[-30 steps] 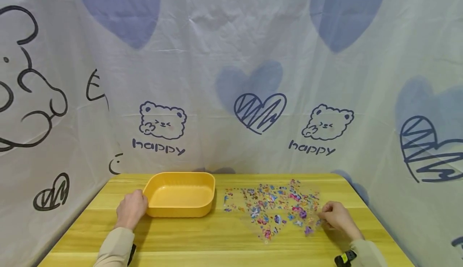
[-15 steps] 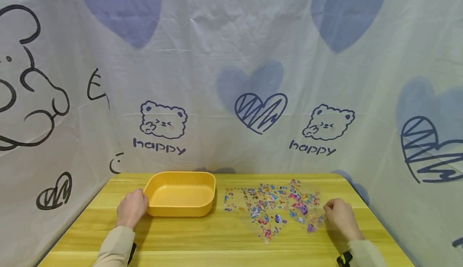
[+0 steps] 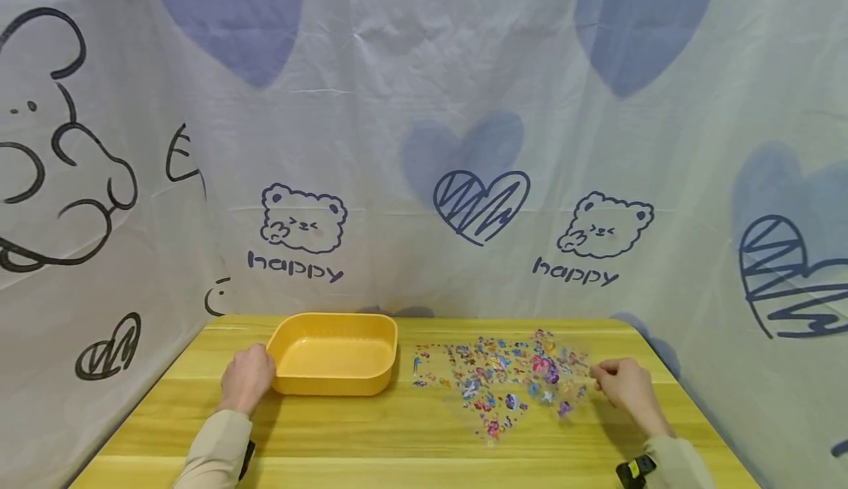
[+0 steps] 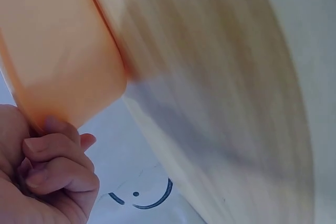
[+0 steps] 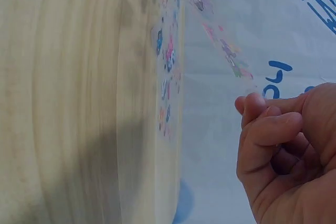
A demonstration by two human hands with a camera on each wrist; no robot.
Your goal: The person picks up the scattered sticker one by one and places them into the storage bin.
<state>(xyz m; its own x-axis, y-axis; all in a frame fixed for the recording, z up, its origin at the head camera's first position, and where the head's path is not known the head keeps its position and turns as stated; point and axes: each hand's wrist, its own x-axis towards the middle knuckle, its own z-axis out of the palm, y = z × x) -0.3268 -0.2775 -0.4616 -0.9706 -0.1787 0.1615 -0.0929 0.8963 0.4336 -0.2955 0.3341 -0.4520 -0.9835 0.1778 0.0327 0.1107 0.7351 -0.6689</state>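
At the left of the head view my left hand [image 3: 247,378] grips the left wall of a yellow plastic bin [image 3: 331,386] standing on the table. In the left wrist view its fingers curl at the bin's [image 4: 68,45] rim. On the right, my right hand [image 3: 626,389] pinches the edge of a clear sticker sheet [image 5: 228,51] between thumb and index finger. The right wrist view shows that sheet slanting up off the table to my fingertips. Other clear sticker sheets [image 3: 492,427], printed with small colourful figures, lie overlapping on the table beneath and beside it.
The wooden table [image 3: 371,437] has its far edge against a white curtain [image 3: 397,253] with hearts and bears. The same curtain closes off both sides. Bare wood lies in front of the bin and between it and the sheets.
My right hand has moved up and slightly away from me, lifting the edge of the sticker sheet. My left hand has stayed on the bin; the head view has shifted slightly.
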